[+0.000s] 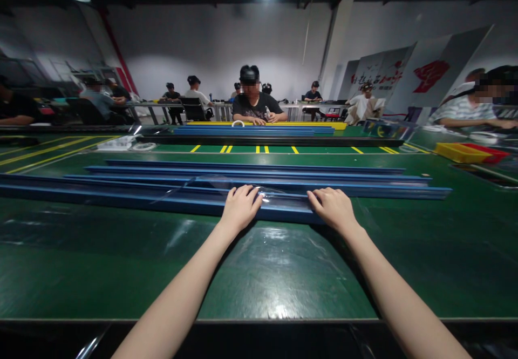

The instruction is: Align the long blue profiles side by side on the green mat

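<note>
In the head view, the near blue rail (190, 206) is laid across the green table (283, 278), with clear film (265, 196) spread over part of it. The rail is touched by the left hand (242, 207), its fingers bent over the top and its thumb held apart, and by the right hand (332, 207) near its right end, fingers likewise laid over. Whether film or rail is pinched by either hand cannot be told. Just beyond the near blue rail, more blue rails (259, 177) are laid side by side. Farther beyond it, a black rail (275, 141) and a seated person (257, 105) are seen.
</note>
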Demonstrator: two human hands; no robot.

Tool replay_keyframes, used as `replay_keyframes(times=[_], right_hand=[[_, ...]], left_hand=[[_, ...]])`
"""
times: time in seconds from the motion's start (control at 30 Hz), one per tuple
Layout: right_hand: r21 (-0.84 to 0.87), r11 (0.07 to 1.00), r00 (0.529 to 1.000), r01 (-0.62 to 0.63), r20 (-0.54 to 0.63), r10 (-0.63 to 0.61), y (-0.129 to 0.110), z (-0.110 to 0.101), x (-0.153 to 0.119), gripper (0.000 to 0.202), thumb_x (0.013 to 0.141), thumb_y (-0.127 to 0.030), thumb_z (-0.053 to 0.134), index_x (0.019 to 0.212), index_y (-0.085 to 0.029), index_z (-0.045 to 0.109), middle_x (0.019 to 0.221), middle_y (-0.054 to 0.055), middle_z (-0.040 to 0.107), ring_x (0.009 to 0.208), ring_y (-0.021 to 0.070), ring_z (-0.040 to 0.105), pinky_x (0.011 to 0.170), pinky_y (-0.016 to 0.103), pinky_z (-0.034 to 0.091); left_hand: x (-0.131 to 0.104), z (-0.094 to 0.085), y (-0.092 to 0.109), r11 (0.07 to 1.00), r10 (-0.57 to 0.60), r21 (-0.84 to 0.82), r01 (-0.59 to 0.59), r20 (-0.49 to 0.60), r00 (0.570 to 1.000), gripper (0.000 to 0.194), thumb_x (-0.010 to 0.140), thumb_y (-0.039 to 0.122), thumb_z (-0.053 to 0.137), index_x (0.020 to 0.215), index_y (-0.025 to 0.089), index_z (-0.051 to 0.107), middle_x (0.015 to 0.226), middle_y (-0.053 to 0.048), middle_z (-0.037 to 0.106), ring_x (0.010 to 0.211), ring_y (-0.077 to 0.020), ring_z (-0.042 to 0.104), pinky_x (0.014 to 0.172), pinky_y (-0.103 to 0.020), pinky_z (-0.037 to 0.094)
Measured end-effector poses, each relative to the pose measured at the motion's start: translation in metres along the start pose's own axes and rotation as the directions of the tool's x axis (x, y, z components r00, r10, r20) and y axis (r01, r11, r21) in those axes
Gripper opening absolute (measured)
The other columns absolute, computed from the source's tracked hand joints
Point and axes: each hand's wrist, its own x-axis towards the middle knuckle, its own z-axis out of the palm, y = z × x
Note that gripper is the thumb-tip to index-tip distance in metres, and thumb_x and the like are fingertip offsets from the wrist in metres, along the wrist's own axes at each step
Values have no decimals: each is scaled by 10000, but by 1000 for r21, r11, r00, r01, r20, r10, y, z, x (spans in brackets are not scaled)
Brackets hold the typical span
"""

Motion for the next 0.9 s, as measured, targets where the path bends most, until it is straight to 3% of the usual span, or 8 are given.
replay_keyframes(times=[0.17,0.4,0.47,0.57,0.67,0.8,0.9], right_hand=[[-40,997,998,-69,-6,68,5,-1,-2,472,872,-403,250,678,-191,624,737,57,659,707,157,572,626,275,290],[10,1000,996,20,-89,-19,-2,0,-4,458,872,-403,267,716,-186,639,797,69,624,775,153,528,612,262,300],[17,999,993,37,-117,-35,-8,-1,-4,464,872,-408,265,720,-184,642,796,76,606,779,158,514,615,263,306],[46,995,989,91,-120,-85,-19,-2,-5,453,876,-404,255,780,-183,640,792,74,597,783,159,506,637,264,320],[92,976,975,198,-119,-187,-29,-3,-7,423,881,-390,254,879,-183,623,823,69,608,796,156,512,673,263,336],[130,940,944,317,-143,-298,-32,-1,-9,400,882,-373,263,956,-175,602,966,75,621,873,163,526,732,271,354],[158,934,941,321,-163,-296,-29,-1,-10,393,885,-358,264,983,-168,594,1025,64,619,929,160,530,772,265,355]], left_hand=[[-1,1,1,981,-162,93,170,-90,983,351,864,362,334,996,173,599,1080,-111,580,1032,-246,493,881,-438,357],[-3,3,5,965,-205,128,231,-186,961,347,853,367,348,931,167,620,1047,-129,588,1008,-279,495,863,-480,351],[-3,2,6,980,-150,105,167,-158,976,342,855,357,351,981,167,605,1093,-122,570,1049,-269,475,900,-469,330],[-4,2,9,997,55,56,-51,-82,995,350,862,354,356,1099,183,547,1177,-99,526,1124,-236,427,942,-416,312],[-6,3,14,971,238,26,-237,-28,971,366,866,379,349,1161,221,499,1224,-78,495,1151,-213,407,938,-384,319],[-6,2,15,963,269,30,-268,-10,963,358,877,374,323,1146,232,513,1206,-63,513,1122,-200,433,896,-355,348],[-4,-1,12,971,236,38,-235,-22,971,343,880,365,321,1100,238,551,1171,-41,544,1087,-194,460,865,-342,363]])
